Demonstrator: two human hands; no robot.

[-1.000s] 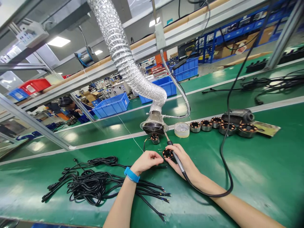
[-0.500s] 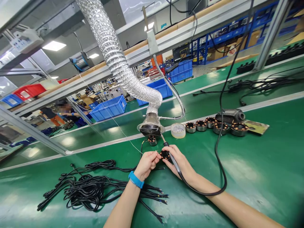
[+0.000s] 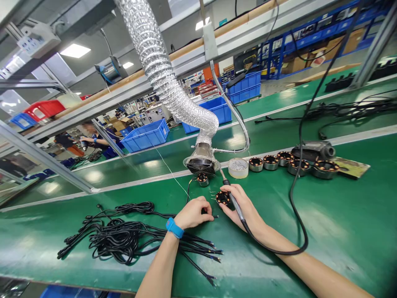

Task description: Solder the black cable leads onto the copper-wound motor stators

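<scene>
My right hand (image 3: 243,207) holds a soldering iron (image 3: 236,203) with a grey handle. Between the thumb and fingers of that same hand is a motor stator (image 3: 222,198) with copper windings, thin wire ends sticking out to its left. My left hand (image 3: 197,213), a blue band on its wrist, is closed at the end of a black cable (image 3: 167,215); the stripped tip shows just past the fingers. Beyond the hands, another stator (image 3: 203,179) sits below the fume extractor hood (image 3: 201,159). A thin solder wire (image 3: 173,176) hangs down behind my left hand.
Several black cables (image 3: 118,240) lie heaped at left, their stripped ends toward the middle. A round tub (image 3: 238,169) and several stators (image 3: 270,162) line the back right, near a dark metal tool (image 3: 316,151). The iron's cord (image 3: 291,198) loops over my right forearm.
My left hand has drawn back from the stator, down and slightly left, onto the cable end. My right hand still holds the iron and stator, which appear slightly further right.
</scene>
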